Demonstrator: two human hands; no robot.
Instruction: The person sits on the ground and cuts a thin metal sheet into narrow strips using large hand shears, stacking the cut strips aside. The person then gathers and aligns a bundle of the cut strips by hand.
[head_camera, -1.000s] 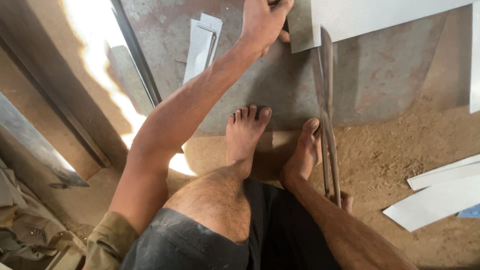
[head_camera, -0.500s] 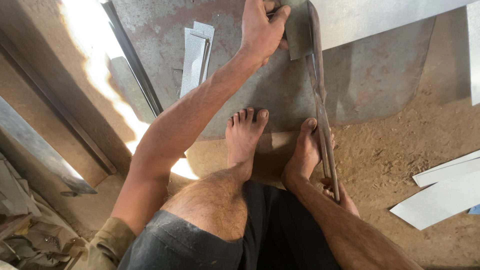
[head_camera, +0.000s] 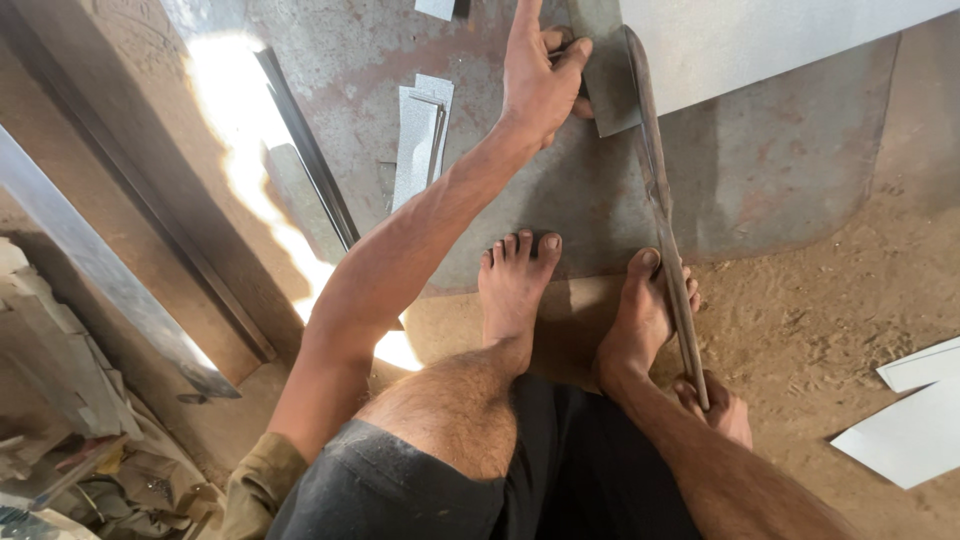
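My left hand (head_camera: 538, 75) reaches forward and grips the corner of a grey sheet-metal piece (head_camera: 606, 90) that joins a large pale sheet (head_camera: 760, 40) lying on a metal floor plate (head_camera: 780, 170). My right hand (head_camera: 715, 408) is low beside my right foot, closed around the handle end of long metal shears (head_camera: 662, 200). The shears' blades run up to the sheet's corner next to my left hand. My bare feet (head_camera: 515, 285) rest at the plate's near edge.
Folded strips of sheet metal (head_camera: 420, 140) lie left of my arm beside a long angle bar (head_camera: 305, 150). Pale offcuts (head_camera: 915, 415) lie on the dirt at the right. Scrap and cloth are piled at the lower left (head_camera: 70, 400).
The view has shifted so my left hand and the sheet sit lower in frame. The shears have swung closer together along the sheet corner. My right hand stays by my foot.
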